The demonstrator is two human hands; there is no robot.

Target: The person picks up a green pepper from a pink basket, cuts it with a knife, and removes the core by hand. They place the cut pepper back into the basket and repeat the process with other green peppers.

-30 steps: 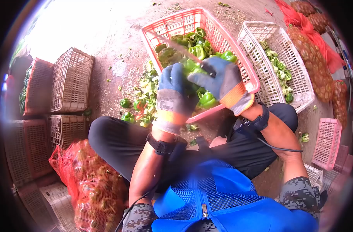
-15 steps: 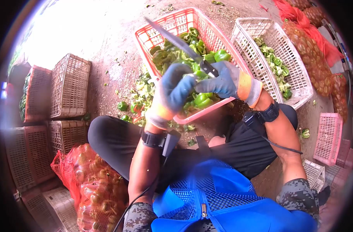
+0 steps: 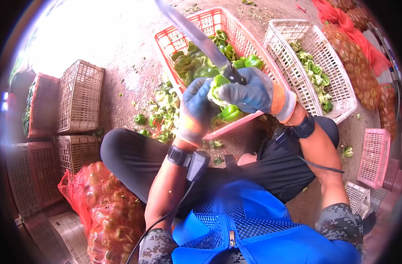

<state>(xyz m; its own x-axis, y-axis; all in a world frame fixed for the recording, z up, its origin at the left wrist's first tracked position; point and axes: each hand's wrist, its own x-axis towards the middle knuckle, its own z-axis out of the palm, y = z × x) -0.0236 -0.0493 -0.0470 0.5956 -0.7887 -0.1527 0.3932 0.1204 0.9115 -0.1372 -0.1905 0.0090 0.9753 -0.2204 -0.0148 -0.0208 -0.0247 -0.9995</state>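
Note:
In front of me, both hands wear blue-grey work gloves with orange cuffs. My right hand (image 3: 251, 91) is closed round the black handle of a knife (image 3: 200, 40), whose long blade points up and left over the crate. Its thumb presses against a cut green bell pepper (image 3: 217, 89) with pale inner flesh showing. On the pepper's left side, my left hand (image 3: 195, 107) is closed, its fingers gripping the piece; the fingertips are partly hidden. Beneath the hands stands a red-pink plastic crate (image 3: 249, 38) holding several green bell peppers (image 3: 231, 113).
A white crate (image 3: 339, 72) with pepper trimmings stands at right. Pepper scraps (image 3: 160, 108) litter the floor. Stacked crates (image 3: 80, 97) and a red net sack (image 3: 113, 215) lie at left. More net sacks (image 3: 353, 61) and a pink crate (image 3: 373, 157) are at far right.
The knife blade has swung to a steeper angle and sits nearer the camera. The pepper has turned, showing more pale flesh, and my left hand has shifted slightly down and left.

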